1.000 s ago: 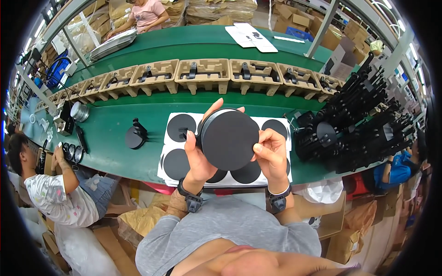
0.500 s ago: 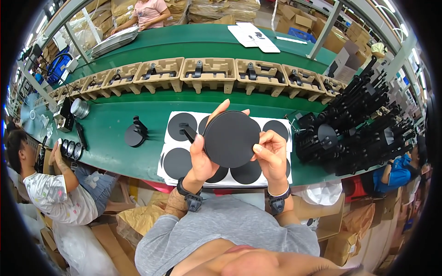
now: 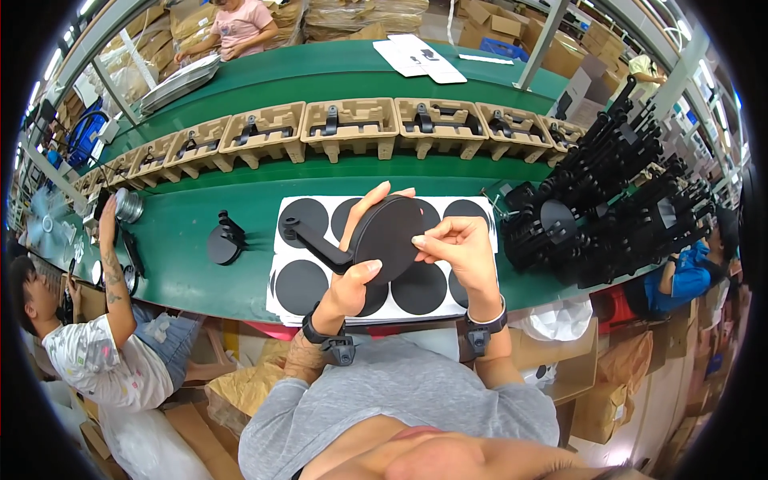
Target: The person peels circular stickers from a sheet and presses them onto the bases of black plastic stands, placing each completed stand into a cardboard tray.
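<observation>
My left hand grips a black round base with a short black arm jutting out to its left. The disc is tilted, its flat face turned toward my right hand. Right thumb and forefinger are pinched together against that face near its right edge; whatever lies between the fingertips is too small to make out. Below both hands lies a stack of white sheets bearing several black round pads. On the green table to the left stands another black round base with a short arm.
Cardboard-coloured moulded trays with black parts line the far side. A dense cluster of black stands fills the right. Tools and a silver round part lie at left, where a co-worker sits. Another person is across the table.
The round base has tilted, and its arm now shows more fully to the left. My right fingers have moved from its rim onto the face. The left co-worker has raised an arm.
</observation>
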### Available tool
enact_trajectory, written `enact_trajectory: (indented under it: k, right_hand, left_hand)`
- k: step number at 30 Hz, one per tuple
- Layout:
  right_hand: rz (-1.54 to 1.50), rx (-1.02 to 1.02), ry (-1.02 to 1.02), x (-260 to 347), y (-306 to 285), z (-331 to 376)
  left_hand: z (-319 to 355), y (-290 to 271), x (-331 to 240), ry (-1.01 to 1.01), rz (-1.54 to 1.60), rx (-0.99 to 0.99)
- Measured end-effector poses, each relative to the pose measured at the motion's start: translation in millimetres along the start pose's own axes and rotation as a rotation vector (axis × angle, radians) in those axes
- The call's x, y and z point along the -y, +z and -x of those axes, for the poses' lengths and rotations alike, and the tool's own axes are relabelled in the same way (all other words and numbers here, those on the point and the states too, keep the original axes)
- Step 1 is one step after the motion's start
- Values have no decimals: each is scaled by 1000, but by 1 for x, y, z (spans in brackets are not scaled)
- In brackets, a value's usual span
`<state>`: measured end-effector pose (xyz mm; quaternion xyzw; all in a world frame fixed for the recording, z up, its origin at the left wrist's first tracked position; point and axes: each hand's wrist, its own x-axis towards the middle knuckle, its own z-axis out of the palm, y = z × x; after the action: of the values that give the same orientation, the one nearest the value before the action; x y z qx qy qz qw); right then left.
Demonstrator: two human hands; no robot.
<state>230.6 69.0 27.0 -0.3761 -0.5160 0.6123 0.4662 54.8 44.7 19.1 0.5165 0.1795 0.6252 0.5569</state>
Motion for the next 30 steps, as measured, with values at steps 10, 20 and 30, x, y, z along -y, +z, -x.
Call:
enact_trajectory:
  k: [10,20,30]
  right_hand:
    - [807,-94,-1070,-7,11,-4]
    - [714,-144,-829,8,26,-30]
    - [1188,-417,-555,-39,-112,-293]
  left_hand:
    - [-6,-9,-8,-39,332,-160]
    - [3,-44,27,-201,645,-11]
    - [6,-20,31,-426,-254,184]
